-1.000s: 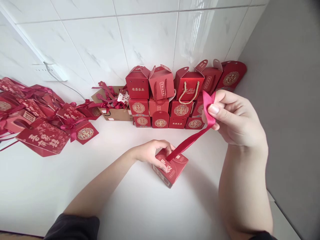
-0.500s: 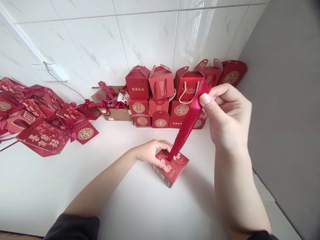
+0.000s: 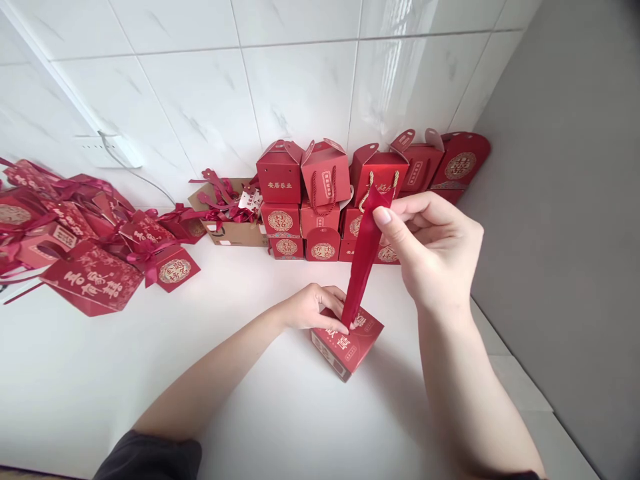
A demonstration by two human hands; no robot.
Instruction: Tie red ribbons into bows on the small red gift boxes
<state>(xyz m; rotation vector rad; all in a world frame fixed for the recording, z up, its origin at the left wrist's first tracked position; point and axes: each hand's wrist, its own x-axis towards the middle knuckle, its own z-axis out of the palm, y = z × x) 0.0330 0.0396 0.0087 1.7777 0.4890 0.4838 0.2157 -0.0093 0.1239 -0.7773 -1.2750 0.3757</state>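
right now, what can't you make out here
Head view:
Inside of the held box: hidden by its top.
Some lettering on it: covered by the left hand.
Lower front of the gold-corded box: behind the ribbon and right hand.
Leftmost red boxes: cut off by the left edge.
The held box's fine print: too small.

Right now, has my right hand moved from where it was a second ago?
Yes, leftward in view: your right hand pinched the ribbon right of the gold-corded box; the pinch now lines up with that box's front.
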